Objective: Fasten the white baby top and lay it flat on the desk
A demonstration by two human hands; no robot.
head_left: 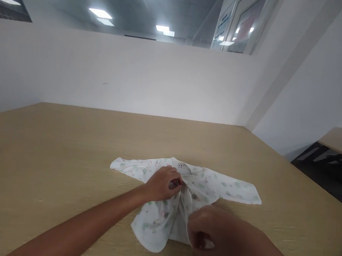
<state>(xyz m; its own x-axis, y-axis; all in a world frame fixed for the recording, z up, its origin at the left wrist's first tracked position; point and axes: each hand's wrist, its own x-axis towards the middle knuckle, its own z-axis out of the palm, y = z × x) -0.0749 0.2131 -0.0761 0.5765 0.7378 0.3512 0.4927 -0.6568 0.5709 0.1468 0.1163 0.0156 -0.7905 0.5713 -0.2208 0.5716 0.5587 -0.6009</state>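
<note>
Hands at work on a baby shirt (212,185) spread on a pale wood surface (59,150), lying between the middle and the near edge and closer to the right edge than to the left. The left hand (162,182) is closed, fingers pinched on a fold of cloth just below the neckline. The right hand (212,228) is curled into a fist on the lower front of the garment, with a scrap of white showing under the knuckles.

The grip looks best served by taking one layer only in each hand, drawing the two pinches apart along the same front edge with even tension, and letting the back of the shirt rest flat on the surface so it does not drag or bunch.

The shirt is white and thin, printed with small green and grey motifs too fine to make out. A sewn label (181,166) shows inside the collar. One sleeve (124,165) points toward the left edge and the other sleeve (244,196) toward the right edge, both lying flat. The body is rucked into soft folds between the hands, its rounded hem turned toward the near edge.
</note>
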